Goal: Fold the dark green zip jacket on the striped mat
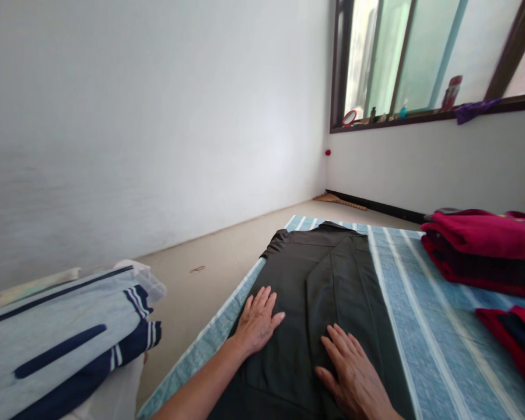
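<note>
A dark button-up shirt (297, 256) lies spread on a blue sheet with white stripes (411, 291). Its collar points away from me, and one sleeve is folded over lengthwise on the body. My left hand (258, 321) rests flat on the shirt's left side, fingers stretched out. On the right half, near the folded sleeve, my right hand (350, 364) lies palm down with its fingers extended. Neither hand grips anything. The shirt's lower end runs out of view at the bottom.
Folded red and dark clothes (485, 233) are stacked at the right, with another red garment (518, 338) nearer. A grey and navy jacket (61, 332) lies at the left. A white wall (157, 116) stands behind. Small items and a red bottle (452, 93) line the window sill.
</note>
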A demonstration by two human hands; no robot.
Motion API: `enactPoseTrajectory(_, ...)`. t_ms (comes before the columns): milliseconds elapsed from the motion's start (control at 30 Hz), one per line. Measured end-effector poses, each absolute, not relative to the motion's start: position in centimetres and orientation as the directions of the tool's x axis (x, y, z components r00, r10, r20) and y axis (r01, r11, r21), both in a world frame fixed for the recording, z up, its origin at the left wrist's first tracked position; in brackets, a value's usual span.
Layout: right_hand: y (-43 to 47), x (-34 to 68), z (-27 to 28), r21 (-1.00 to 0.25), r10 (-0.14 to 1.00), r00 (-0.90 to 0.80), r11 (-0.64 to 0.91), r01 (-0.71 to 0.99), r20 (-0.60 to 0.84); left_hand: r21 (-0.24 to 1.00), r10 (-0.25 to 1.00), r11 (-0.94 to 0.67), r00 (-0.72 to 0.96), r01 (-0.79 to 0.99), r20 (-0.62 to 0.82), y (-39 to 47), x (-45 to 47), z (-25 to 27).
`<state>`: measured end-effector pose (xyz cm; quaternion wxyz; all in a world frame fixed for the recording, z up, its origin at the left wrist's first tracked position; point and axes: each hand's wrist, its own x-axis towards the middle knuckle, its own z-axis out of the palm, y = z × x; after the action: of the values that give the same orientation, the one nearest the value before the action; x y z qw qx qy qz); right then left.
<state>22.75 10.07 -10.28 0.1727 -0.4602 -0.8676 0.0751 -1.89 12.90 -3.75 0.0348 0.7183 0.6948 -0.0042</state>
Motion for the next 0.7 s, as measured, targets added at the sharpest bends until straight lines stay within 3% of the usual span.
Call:
enactPoseTrajectory(367, 9.7, 22.8, -8.5, -0.321, 0.850, -0.508, 0.525, 0.788, 0.141, 0.039, 0.997, 0.009, -0.006, 0.999, -0.074, 8.9, -3.3, -4.9)
enactPoseTrajectory(700, 9.3, 22.9, -8.2, -0.330, 0.850, -0.502, 0.525, 0.784, 0.159, 0.106, 0.996, -0.009, 0.018, 0.994, -0.083, 7.4, -3.0, -4.6)
